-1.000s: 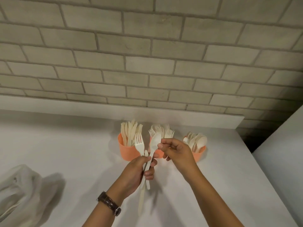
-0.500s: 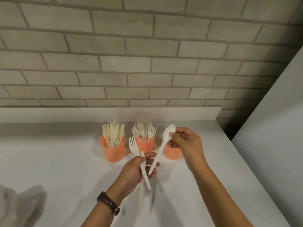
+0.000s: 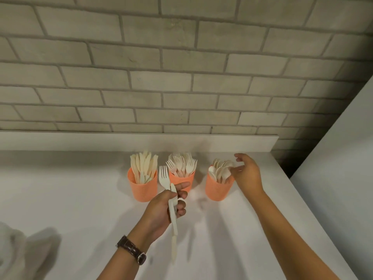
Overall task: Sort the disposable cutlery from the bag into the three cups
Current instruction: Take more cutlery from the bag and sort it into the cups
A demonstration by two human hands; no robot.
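Observation:
Three orange cups stand in a row on the white counter. The left cup (image 3: 143, 188) holds knives, the middle cup (image 3: 180, 179) holds forks, and the right cup (image 3: 217, 187) holds spoons (image 3: 221, 170). My left hand (image 3: 164, 209) is in front of the middle cup, shut on a cream fork (image 3: 163, 176) and a knife (image 3: 174, 237) whose tip hangs down. My right hand (image 3: 245, 173) hovers just right of the spoon cup with fingers spread and nothing in it.
A white bag (image 3: 12, 251) lies at the lower left edge of the counter (image 3: 80, 199). A raised ledge (image 3: 141, 141) runs along the brick wall behind the cups. A white panel (image 3: 343, 158) rises at the right.
My right hand carried the spoon to the right cup and let go of it; the hand is now empty. My left hand still holds the fork and knife. The view shifted.

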